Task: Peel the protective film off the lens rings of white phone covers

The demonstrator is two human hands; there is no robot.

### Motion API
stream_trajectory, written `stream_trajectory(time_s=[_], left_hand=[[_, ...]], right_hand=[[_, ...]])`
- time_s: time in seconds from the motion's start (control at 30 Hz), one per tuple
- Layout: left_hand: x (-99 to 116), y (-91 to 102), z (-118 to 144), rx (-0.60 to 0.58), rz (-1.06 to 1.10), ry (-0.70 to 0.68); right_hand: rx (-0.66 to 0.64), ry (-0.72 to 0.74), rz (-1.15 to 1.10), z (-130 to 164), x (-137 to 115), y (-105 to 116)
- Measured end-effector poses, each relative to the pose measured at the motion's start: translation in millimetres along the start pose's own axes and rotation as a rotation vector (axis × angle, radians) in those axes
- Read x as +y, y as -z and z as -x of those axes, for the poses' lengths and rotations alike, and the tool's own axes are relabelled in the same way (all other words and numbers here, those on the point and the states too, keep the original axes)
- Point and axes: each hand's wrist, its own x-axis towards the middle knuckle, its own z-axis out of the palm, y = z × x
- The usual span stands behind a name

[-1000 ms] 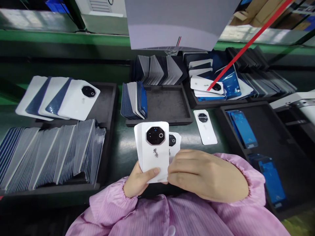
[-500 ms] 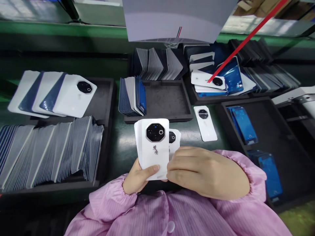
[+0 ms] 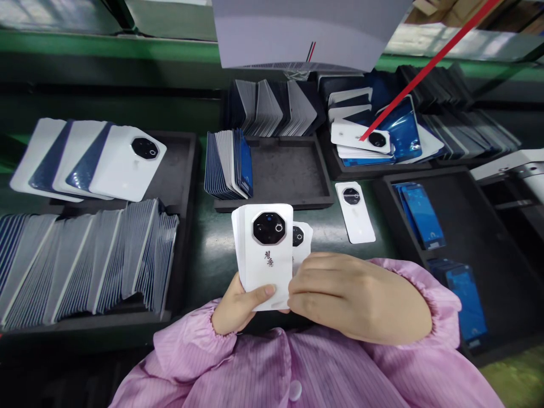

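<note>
Here, the left hand (image 3: pixel 238 309) is wrapped around a stack (image 3: pixel 263 255) of white phone backs, thumb pressed on the front one so none slip. The stack stands upright over the green table (image 3: pixel 212 249), close to the person's chest, with the dark camera hole on top facing up, probably so it is easy to look at. The right hand (image 3: pixel 357 297) is curled, its fingertips touching the stack's right edge and a second back (image 3: pixel 301 241) that peeks out behind. I cannot tell if it pinches that one. One lone back (image 3: pixel 357 214) lies flat on the table, just past the hands. A tray (image 3: pixel 187 170) on the left holds long rows of backs standing on edge, packed tight.
</note>
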Motion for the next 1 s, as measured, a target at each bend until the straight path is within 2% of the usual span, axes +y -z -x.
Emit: stream_trajectory(time_s=[0.33,0.57,1.0], left_hand=[[-7,4.8,-1,-0.021,0.008,-0.027],[-10,10.7,-1,-0.085,0.003,-0.046],[-10,11.1,-1,-0.096,0.011,-0.051]], right_hand=[[-0.004,-0.001,0.014,0,0,0],[0.001,0.004,0.008,0,0,0],[0.002,-0.004,0.002,1,-1,0]])
